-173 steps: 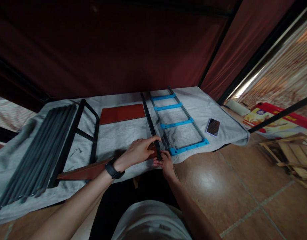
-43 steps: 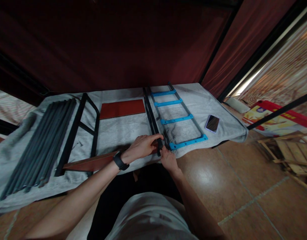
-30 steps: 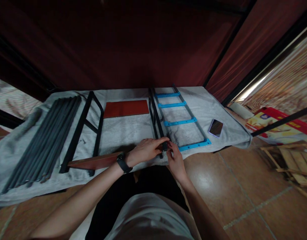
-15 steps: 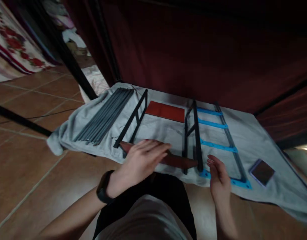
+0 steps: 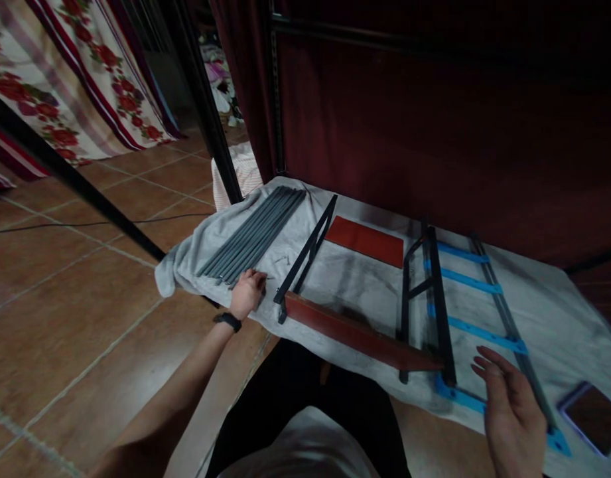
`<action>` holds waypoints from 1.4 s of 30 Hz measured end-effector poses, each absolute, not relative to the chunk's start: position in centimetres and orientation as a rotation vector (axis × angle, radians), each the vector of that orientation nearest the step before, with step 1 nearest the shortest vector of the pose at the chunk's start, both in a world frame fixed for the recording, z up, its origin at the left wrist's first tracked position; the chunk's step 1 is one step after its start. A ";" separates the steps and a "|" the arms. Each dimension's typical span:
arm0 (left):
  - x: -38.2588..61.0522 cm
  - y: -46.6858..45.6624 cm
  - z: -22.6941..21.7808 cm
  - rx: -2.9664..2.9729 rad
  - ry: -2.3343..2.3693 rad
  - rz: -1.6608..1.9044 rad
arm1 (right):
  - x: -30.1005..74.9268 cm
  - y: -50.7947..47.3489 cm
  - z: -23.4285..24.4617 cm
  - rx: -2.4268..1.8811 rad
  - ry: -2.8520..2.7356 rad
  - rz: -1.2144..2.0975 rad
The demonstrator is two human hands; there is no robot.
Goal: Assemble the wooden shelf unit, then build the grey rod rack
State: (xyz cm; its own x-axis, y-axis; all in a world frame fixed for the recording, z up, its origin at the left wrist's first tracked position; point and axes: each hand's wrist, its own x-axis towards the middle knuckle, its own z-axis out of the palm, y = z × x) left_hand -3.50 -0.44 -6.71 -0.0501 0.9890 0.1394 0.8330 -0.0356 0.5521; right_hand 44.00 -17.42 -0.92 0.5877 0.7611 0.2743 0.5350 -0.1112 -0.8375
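Observation:
My left hand rests at the near edge of the grey cloth. Its fingertips are pinched together beside the near ends of the grey rods; what is between them is too small to make out. A few small metal screws lie just beyond it. To its right a brown board stands on edge between the left black metal frame and the right black metal frame. My right hand hovers over the blue-strip rack, fingers apart and holding nothing.
A red-brown board lies flat at the back between the frames. At the right edge is a phone. A grey cloth covers the low surface. Black posts rise at the left, and a dark red curtain hangs behind.
My left hand has moved off the brown board, left to the cloth beside the rods, its fingers now pinched. My right hand stays open near the blue strips. The view has swung left.

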 end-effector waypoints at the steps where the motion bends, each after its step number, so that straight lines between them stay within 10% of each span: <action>1: -3.3 -0.6 -6.6 1.926 1.949 0.739 | 44.0 -17.4 -0.9 -1.780 -1.088 0.240; 14: 2.4 -7.0 3.6 1.117 1.701 1.673 | 38.8 -19.7 4.5 -1.618 -1.189 0.188; 21: 17.3 -14.4 5.8 1.684 1.090 1.028 | 32.6 -22.1 4.9 -1.366 -1.379 0.678; 42: 26.5 -9.1 2.1 2.519 0.901 0.470 | 44.8 -19.3 -3.5 -1.593 -1.231 0.564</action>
State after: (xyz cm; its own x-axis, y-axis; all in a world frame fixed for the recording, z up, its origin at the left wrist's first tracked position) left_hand 26.49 -9.11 2.05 0.7326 0.6591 0.1702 0.5163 -0.7010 0.4920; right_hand 44.82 -19.32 -3.46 0.3722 0.9055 0.2036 0.4377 0.0222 -0.8989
